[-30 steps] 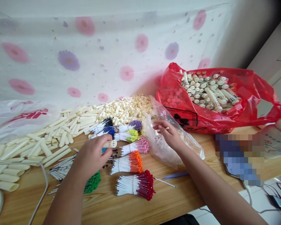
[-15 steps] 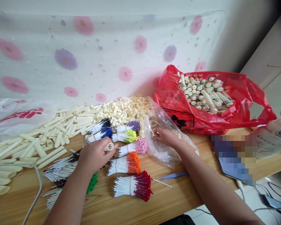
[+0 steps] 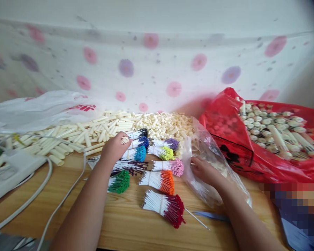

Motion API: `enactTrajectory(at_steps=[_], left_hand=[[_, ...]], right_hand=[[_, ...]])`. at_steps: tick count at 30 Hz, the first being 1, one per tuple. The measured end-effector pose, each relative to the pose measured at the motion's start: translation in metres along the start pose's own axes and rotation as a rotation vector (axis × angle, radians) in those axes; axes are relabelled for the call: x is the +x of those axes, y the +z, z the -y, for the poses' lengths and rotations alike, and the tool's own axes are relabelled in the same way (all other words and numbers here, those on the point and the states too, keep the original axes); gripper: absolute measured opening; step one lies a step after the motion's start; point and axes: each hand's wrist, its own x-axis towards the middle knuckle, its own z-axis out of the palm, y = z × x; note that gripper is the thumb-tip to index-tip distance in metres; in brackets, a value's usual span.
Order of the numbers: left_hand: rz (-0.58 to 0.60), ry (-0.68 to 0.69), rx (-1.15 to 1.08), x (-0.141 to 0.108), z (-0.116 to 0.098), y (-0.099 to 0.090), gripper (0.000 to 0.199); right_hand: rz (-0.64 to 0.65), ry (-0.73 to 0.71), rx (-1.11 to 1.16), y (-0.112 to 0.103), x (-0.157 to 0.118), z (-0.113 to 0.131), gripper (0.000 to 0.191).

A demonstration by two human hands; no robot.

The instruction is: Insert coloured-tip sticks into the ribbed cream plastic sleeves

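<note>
My left hand (image 3: 115,148) is closed around a cream plastic tube, whose slotted round end (image 3: 124,140) shows above the fingers. It hovers beside the black-tipped (image 3: 138,134), blue-tipped (image 3: 142,142) and light-blue-tipped (image 3: 137,153) bundles of thin white pen refills. My right hand (image 3: 205,170) is at a clear plastic bag (image 3: 214,188), fingers curled; whatever they hold is hidden. Between the hands lie more banded refills: purple (image 3: 170,143), yellow (image 3: 166,152), pink (image 3: 174,167), orange (image 3: 162,182) and dark red (image 3: 167,209). Green ones (image 3: 120,182) and loose dark-tipped ones (image 3: 131,167) lie near my left forearm.
Cream tubes (image 3: 68,137) and small slotted cream pieces (image 3: 164,125) are heaped along the wall. A red bag (image 3: 225,122) at right holds many assembled pens (image 3: 274,130). White cables (image 3: 45,184) and a power strip (image 3: 18,170) are at left. A single refill (image 3: 197,219) lies near blue tweezers (image 3: 211,216).
The view has swung left, so the table's things appear further right. My left hand has moved back and left with the tube, uncovering the light-blue bundle. My right hand stays at the clear bag.
</note>
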Motion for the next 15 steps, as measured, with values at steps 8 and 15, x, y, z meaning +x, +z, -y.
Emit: enactTrajectory(at_steps=[8,15], left_hand=[[0.264,0.061,0.007,0.007,0.036,0.013,0.030],[0.342,0.094,0.031,0.011,0.033,0.012,0.031]], right_hand=[[-0.041,-0.068,0.018,0.000,0.000,0.003,0.017],[-0.101,-0.047,0.050,-0.005,-0.001,0.002,0.018]])
